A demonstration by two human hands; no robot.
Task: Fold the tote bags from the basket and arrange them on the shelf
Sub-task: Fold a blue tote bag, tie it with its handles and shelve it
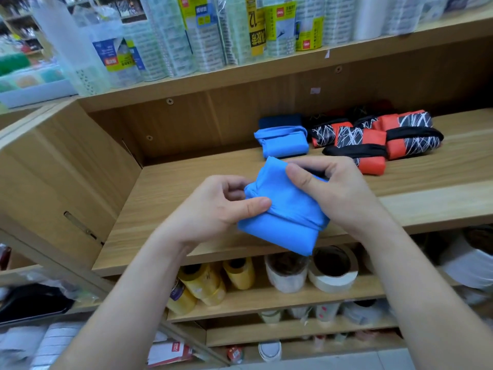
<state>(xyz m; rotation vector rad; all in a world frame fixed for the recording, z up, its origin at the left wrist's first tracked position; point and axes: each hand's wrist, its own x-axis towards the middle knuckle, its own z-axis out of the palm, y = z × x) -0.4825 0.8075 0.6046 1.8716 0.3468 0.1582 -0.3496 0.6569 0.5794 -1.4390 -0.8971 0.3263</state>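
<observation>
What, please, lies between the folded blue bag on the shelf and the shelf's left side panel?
Nothing: in the head view, only bare shelf board stretches from the folded blue bag to the left side panel.

Shop, wooden shelves (266, 182), packaged tape rolls (202, 36)

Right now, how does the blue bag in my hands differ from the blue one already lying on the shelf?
The held blue bag is gripped in the air by the left hand and right hand; the shelved blue bag rests on the shelf beside the orange-and-black bags. The held blue bag looks looser, one corner poking up; the shelved blue bag is a tidy rectangle. Both are bright blue fabric, folded small.
</observation>
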